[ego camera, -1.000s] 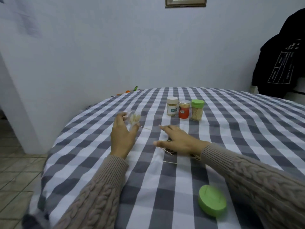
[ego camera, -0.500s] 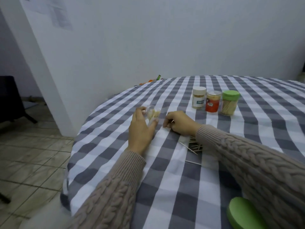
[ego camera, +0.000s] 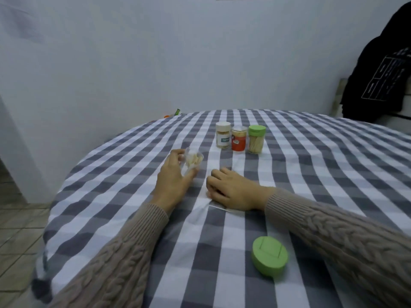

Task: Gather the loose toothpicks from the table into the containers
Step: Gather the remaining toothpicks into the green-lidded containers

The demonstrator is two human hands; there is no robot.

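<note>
My left hand grips a clear jar, thumb on one side and fingers curled round the other, and tips it so its mouth leans toward my right. Pale toothpicks show through its wall. The jar is blurred, so I cannot tell how full it is.

My right hand lies knuckles up on the surface, just beside my left, fingers curled down onto the checked cloth. Whether they pinch anything I cannot tell; the fingertips are tucked under. One loose toothpick pokes out from under the heel of that hand, lying flat on the cloth, which is wrinkled there.

Farther back stand three upright containers in a row, touching or nearly so: a white-capped jar on the left, a red jar in the middle, and a green-capped jar on the right, packed with toothpicks standing on end.

Near me, well apart from the row, a green lid rests on the cloth between my two sleeves, closer to my right one.

Both arms are in a beige cable-knit sweater. A dark garment hangs at the far right, beyond the surface. At the far left edge of the surface, against the wall, lie some small orange and green bits, too small to make out.
</note>
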